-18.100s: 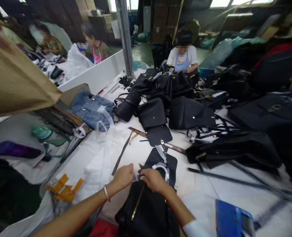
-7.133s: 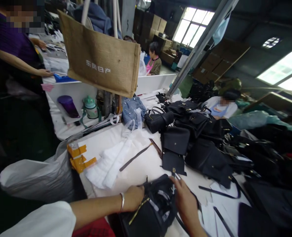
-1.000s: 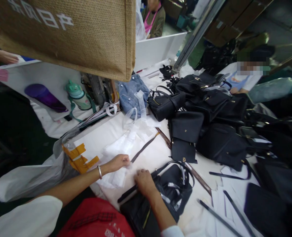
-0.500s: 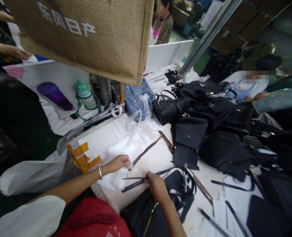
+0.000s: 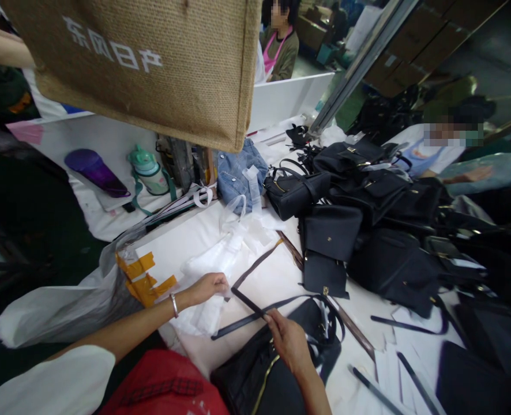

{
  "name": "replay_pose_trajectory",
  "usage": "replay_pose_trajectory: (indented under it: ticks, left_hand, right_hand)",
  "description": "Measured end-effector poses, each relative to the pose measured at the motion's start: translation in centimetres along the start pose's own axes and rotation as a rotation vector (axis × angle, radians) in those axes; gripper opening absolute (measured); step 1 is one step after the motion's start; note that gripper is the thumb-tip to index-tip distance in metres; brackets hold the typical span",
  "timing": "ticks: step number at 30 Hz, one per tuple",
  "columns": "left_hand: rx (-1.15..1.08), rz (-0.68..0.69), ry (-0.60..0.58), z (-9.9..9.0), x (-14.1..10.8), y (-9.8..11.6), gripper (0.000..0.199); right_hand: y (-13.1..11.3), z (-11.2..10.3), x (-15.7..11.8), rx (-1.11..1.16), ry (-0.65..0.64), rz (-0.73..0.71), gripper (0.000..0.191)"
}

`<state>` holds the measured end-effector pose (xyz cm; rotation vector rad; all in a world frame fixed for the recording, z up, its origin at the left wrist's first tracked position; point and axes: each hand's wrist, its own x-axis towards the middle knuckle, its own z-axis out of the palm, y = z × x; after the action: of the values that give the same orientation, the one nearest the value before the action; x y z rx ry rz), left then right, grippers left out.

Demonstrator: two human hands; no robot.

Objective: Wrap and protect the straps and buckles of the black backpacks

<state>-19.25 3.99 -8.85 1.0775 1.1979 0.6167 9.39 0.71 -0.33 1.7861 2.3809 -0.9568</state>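
My right hand [image 5: 286, 337] is closed around a narrow black strap [image 5: 247, 302], whose free end points up and left toward my other hand. Below it, a black handbag [image 5: 277, 377] with a gold zip lies on the table, its handles and another strap loose. My left hand [image 5: 214, 285], a silver bangle at the wrist, is pinched at the fingertips on a bit of clear plastic film [image 5: 227, 292]. White plastic wrapping [image 5: 206, 314] is spread under and beside that hand. Just past the strap's end, a thin dark strip [image 5: 258, 265] crosses the white tabletop.
Black bags [image 5: 385, 202] are heaped to the right, beside a denim bag [image 5: 240, 178]. A burlap bag [image 5: 151, 86] hangs above. A purple bottle [image 5: 95, 171] and green bottle [image 5: 148, 170] stand left. A co-worker [image 5: 432, 150] sits at far right.
My right hand has moved slightly down and right. The strap in it now points up toward my left fingertips instead of lying level. The left hand has stayed almost in place.
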Motion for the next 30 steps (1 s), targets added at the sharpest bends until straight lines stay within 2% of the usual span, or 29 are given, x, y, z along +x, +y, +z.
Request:
replay_pose_trajectory:
  ticks: [8, 18, 24, 30]
  left_hand:
    - [0.005, 0.003, -0.002, 0.0, -0.1, 0.1, 0.012]
    - [0.006, -0.004, 0.006, 0.0, 0.0, 0.3, 0.014]
    - [-0.003, -0.001, -0.018, 0.1, 0.0, 0.2, 0.012]
    - [0.036, 0.004, -0.035, 0.3, -0.1, 0.6, 0.01]
  right_hand:
    - [-0.1, -0.2, -0.7, 0.028, 0.018, 0.003, 0.038]
    - [0.4, 0.5, -0.9, 0.026, 0.012, -0.015, 0.036]
    - [0.4, 0.4, -1.1, 0.02, 0.03, 0.007, 0.037]
    - [0.6, 0.7, -1.1, -0.029, 0.017, -0.03, 0.038]
